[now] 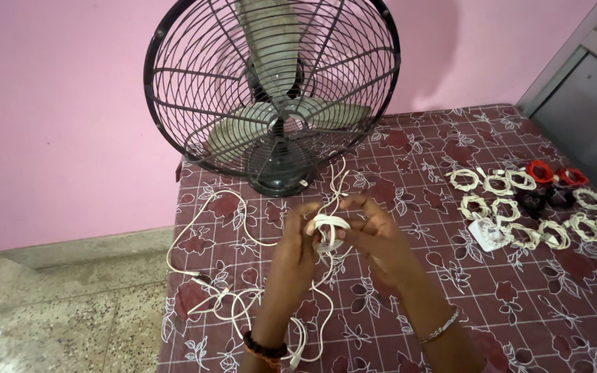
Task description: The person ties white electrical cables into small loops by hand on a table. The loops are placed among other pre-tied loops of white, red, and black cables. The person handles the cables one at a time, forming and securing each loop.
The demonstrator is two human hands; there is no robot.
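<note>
My left hand (297,243) and my right hand (374,231) meet over the middle of the table, both gripping a small coil of white cable (329,229). The coil sits between my fingertips, wound into a tight loop. Loose ends of the white cable (205,280) trail down and to the left across the floral cloth (409,304), and two strands rise toward the fan. My left wrist wears a dark bead bracelet, my right wrist a thin silver one.
A black table fan (271,90) with a wire cage stands at the table's back edge. Several coiled white cables (519,207), plus red (539,170) and dark ones, lie in rows at the right. A pink wall is behind, stone floor at left.
</note>
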